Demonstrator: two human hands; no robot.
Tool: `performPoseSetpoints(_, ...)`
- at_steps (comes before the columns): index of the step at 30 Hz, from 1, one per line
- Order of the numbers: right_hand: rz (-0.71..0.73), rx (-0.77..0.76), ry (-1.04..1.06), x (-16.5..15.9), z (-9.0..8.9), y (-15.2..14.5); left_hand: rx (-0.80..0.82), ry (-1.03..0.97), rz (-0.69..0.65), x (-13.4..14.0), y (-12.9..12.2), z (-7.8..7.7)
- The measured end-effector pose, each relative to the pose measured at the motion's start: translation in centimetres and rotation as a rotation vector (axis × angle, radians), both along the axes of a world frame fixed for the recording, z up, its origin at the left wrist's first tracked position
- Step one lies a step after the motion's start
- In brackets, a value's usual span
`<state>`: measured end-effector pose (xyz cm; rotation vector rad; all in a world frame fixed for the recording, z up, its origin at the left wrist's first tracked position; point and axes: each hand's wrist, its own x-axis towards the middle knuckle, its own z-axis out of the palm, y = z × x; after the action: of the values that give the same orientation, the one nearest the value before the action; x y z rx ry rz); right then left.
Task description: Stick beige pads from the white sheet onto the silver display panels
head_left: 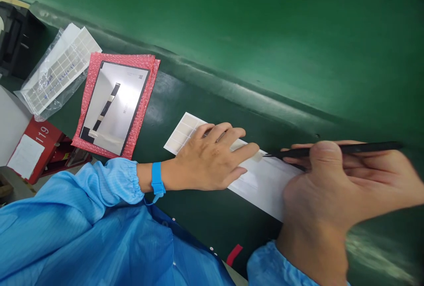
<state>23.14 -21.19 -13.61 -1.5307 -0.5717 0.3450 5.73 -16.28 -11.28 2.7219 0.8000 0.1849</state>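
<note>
- Left hand (212, 158): we log it flat, palm down, fingers spread and lying on the white sticker sheet (261, 180); it grips nothing, only presses the sheet to the green table (232, 25); a blue wrist strap (157, 180) circles the wrist, above a blue sleeve (99, 188).
- Right hand (331, 193): we log it closed around black tweezers (331, 150), thumb on top; the tweezers lie nearly level, tip pointing toward the left hand's fingertips; the tip meets a small pale sticker (257, 157) on the sheet, just beside the left index finger.
- White sticker sheet: lying slantwise on the table between the two hands; a grid of pale stickers shows at its far-left end; its near-right end is hidden under the right hand.
- Display panel (115, 104): flat on red bubble wrap (145, 96), well apart to the left; a dark ribbon strip runs across its face.
- Clear bag (56, 74): holds another gridded sheet, beside the bubble wrap.
- Red box (36, 144): marked 119, at the left edge, below the table's level.
</note>
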Motion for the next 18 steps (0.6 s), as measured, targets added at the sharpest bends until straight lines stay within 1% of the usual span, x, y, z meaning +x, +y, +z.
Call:
performPoseSetpoints(4, 0.025, -0.045, -0.027, 0.1, 0.0, -0.1, 0.008, -0.004, 0.006, 0.0, 0.0, -0.1)
performPoseSetpoints(7, 0.038, -0.042, -0.036, -0.1, 0.0, -0.1, 0.011, -0.010, 0.005, 0.0, -0.1, -0.1)
performPoseSetpoints(9, 0.055, -0.004, -0.028, -0.1, 0.0, 0.0, 0.007, -0.015, 0.009, 0.0, -0.1, -0.1)
performPoseSetpoints(13, 0.109, 0.137, 0.125, 1.0, 0.3, -0.1, -0.017, -0.033, 0.027, -0.1, 0.3, -0.2)
performPoseSetpoints(15, 0.079, 0.168, 0.169, 2.3, 0.1, -0.6, -0.024, -0.050, 0.021, -0.2, 0.5, -0.4)
performPoseSetpoints(16, 0.041, 0.172, 0.170, 3.2, -0.1, -1.0, -0.023, -0.062, 0.015, -0.2, 0.7, -0.5)
performPoseSetpoints(18, -0.082, 0.174, 0.177, 5.3, -0.6, -2.5, -0.009, -0.084, 0.003, -0.4, 1.0, -0.7)
